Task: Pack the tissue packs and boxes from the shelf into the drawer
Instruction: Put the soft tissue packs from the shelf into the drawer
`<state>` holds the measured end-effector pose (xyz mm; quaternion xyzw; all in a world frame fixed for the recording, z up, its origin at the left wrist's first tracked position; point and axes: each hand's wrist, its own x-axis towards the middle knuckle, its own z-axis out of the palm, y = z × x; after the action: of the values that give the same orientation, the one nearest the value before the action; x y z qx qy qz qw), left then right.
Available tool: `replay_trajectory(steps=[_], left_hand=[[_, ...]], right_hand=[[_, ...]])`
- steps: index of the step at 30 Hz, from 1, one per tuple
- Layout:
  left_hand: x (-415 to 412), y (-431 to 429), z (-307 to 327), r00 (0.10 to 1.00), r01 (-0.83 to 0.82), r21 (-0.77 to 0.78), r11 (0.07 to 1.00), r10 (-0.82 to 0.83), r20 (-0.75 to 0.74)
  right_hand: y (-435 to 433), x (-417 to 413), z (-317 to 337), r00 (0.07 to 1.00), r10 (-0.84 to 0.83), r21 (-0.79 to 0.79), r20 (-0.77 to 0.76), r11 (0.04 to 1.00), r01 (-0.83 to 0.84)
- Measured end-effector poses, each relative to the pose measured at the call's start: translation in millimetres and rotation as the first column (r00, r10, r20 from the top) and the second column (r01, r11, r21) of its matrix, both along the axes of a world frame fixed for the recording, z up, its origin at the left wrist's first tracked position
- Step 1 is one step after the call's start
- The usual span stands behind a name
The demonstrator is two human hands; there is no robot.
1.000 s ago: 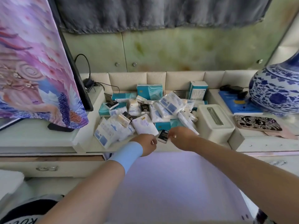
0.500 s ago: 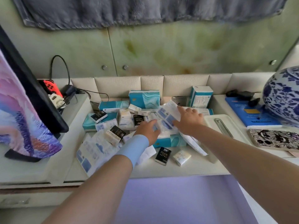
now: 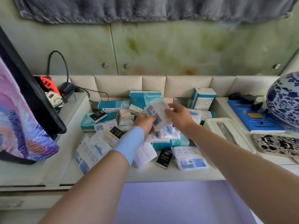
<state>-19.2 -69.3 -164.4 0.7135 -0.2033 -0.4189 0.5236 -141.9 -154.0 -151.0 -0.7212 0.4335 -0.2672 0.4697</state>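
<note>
Setting: green marbled wall panels under a grey cloth; a recessed shelf (image 3: pixel 161 174) with a padded cream back, and an open lilac drawer (image 3: pixel 169 204) below its front edge.
Held thing: a clear tissue pack (image 3: pixel 157 113) with blue labels, raised above the heap on the shelf. Its long axis runs roughly near to far, far end tipped up; blur softens its edges.
Left hand (image 3: pixel 144 122): fingers curled round the pack's near end.
Right hand (image 3: pixel 179 117): pinching the pack's right edge.
Writing: "Face" on a black pack (image 3: pixel 164 159) lying near the shelf front — other labels are too small to read.
Heap: teal boxes (image 3: pixel 145 97), more clear packs, loosely piled under both hands.
Around: white tissue holder (image 3: pixel 226 135) to the right, then a blue book (image 3: pixel 252 118), patterned case (image 3: pixel 278 144) and blue-and-white vase (image 3: pixel 284 101); a screen (image 3: pixel 16 110) stands at left.
</note>
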Motion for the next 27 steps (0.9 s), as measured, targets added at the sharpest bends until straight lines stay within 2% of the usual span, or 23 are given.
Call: replay_trajectory(steps=[2, 3, 5, 6, 7, 8, 13, 16, 18, 21, 23, 25, 27], left_hand=[[13, 7, -2, 0.992, -0.015, 0.095, 0.995, 0.003, 0.127], [19, 12, -4, 0.981, -0.032, 0.148, 0.989, 0.002, 0.196], [28, 19, -6, 0.963, -0.06, 0.214, 0.975, 0.0, 0.27], [32, 22, -8, 0.96, -0.059, 0.239, 0.969, -0.011, 0.281], [36, 26, -10, 0.959, -0.05, 0.255, 0.966, -0.025, 0.282], [38, 30, -10, 0.961, -0.057, 0.256, 0.965, -0.017, 0.275], [37, 50, -4, 0.97, -0.085, 0.214, 0.973, 0.032, 0.241], [36, 64, 0, 0.983, -0.137, 0.141, 0.98, 0.117, 0.142], [37, 75, -2, 0.983, -0.141, 0.138, 0.98, 0.122, 0.134], [34, 94, -2, 0.978, -0.139, 0.174, 0.975, 0.108, 0.176], [31, 105, -2, 0.981, -0.147, 0.171, 0.974, 0.121, 0.152], [26, 114, 0, 0.983, -0.172, 0.129, 0.977, 0.179, -0.045], [17, 124, 7, 0.903, -0.221, 0.059, 0.974, 0.227, -0.366]], right_hand=[[-1, -5, -11, 0.969, 0.048, -0.165, -0.241, 0.982, -0.09], [-1, -8, -16, 0.909, 0.063, -0.248, -0.411, 0.952, -0.178], [2, -16, -29, 0.658, 0.069, -0.317, -0.75, 0.835, -0.45], [4, -17, -37, 0.536, 0.053, -0.308, -0.842, 0.769, -0.56], [7, -17, -43, 0.473, 0.022, -0.315, -0.881, 0.718, -0.621], [10, -16, -47, 0.465, -0.015, -0.347, -0.885, 0.687, -0.638], [20, -22, -33, 0.591, -0.11, -0.532, -0.799, 0.588, -0.609], [30, -32, -15, 0.682, -0.042, -0.525, -0.73, 0.674, -0.52], [40, -36, -7, 0.739, 0.008, -0.491, -0.674, 0.742, -0.456], [57, -41, 2, 0.896, -0.047, -0.637, -0.441, 0.72, -0.275], [74, -39, 7, 0.95, 0.032, -0.698, -0.311, 0.671, -0.251], [97, -36, 7, 0.925, 0.168, -0.709, -0.342, 0.6, -0.371], [122, -36, -2, 0.863, 0.285, -0.665, -0.417, 0.551, -0.504]])
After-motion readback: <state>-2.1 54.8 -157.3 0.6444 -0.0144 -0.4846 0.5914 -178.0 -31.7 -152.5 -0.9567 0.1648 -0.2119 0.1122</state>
